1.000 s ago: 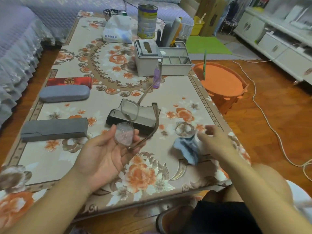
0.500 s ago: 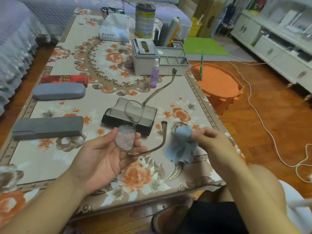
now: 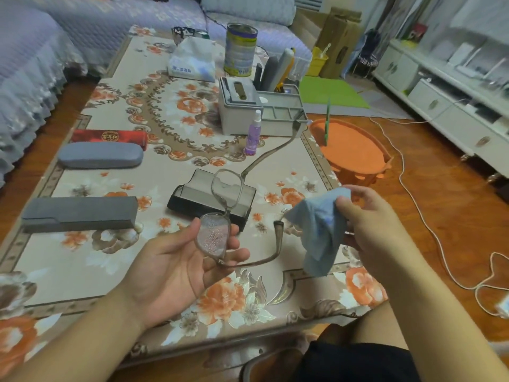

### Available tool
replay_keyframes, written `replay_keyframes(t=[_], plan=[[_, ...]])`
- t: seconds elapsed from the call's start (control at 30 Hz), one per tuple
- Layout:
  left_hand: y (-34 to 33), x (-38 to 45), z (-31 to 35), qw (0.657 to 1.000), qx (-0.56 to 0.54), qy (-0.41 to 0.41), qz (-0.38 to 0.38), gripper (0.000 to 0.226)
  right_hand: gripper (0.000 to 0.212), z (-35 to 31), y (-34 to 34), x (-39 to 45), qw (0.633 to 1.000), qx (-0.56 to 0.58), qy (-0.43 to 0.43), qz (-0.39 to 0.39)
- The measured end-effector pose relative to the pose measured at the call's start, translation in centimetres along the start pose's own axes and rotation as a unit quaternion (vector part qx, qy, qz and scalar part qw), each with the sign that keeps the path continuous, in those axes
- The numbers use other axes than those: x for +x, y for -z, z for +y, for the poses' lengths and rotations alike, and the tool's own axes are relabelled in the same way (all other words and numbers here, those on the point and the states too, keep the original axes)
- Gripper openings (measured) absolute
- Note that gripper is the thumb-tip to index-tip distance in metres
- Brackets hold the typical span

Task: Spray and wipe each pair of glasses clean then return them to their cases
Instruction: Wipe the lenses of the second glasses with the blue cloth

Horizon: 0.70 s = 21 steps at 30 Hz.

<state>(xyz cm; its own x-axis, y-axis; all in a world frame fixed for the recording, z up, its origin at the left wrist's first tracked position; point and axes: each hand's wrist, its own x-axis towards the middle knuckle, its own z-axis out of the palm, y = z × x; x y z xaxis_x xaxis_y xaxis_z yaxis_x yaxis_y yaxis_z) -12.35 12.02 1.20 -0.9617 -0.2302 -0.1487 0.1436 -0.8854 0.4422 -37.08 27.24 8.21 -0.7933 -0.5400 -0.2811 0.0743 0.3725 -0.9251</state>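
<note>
My left hand [image 3: 176,266] lies palm up and holds a pair of clear-framed glasses [image 3: 220,216] by the near lens, which is speckled with spray droplets. Both temples are unfolded. My right hand [image 3: 366,216] pinches a crumpled blue cloth [image 3: 319,230] in the air just right of the glasses, apart from them. An open black case [image 3: 192,197] sits on the table behind the glasses. The purple spray bottle [image 3: 253,133] stands upright further back. Left of it lie a grey hard case [image 3: 100,158], a red case [image 3: 110,136] and a long dark grey case [image 3: 80,213].
A grey tissue box [image 3: 237,108] and a grey organiser tray [image 3: 283,114] stand at the back of the floral-cloth table [image 3: 124,257], with a tin can [image 3: 241,49] and a tissue pack [image 3: 192,63] behind. An orange tub [image 3: 352,150] and a white cable [image 3: 429,230] are on the floor to the right.
My right hand picked the blue cloth up off the table and lifted it up beside the glasses. My left hand kept the glasses in roughly the same place.
</note>
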Motion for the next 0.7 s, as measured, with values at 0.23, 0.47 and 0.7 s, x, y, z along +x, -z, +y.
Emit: replay_keyframes(t=[0.23, 0.47, 0.7], plan=[[0.0, -0.4, 0.3, 1.000, 0.004, -0.022, 0.017, 0.070, 0.060, -1.3, 0.1, -0.6, 0.985, 0.082, 0.009, -0.151], [-0.2, -0.5, 0.8, 0.999, 0.009, -0.034, 0.011, 0.070, 0.082, -1.7, -1.5, -0.8, 0.981, -0.149, 0.102, -0.076], [-0.3, -0.7, 0.9, 0.999, 0.014, -0.038, 0.006, 0.068, 0.017, -1.5, -1.7, 0.0, 0.976, -0.192, 0.063, -0.084]])
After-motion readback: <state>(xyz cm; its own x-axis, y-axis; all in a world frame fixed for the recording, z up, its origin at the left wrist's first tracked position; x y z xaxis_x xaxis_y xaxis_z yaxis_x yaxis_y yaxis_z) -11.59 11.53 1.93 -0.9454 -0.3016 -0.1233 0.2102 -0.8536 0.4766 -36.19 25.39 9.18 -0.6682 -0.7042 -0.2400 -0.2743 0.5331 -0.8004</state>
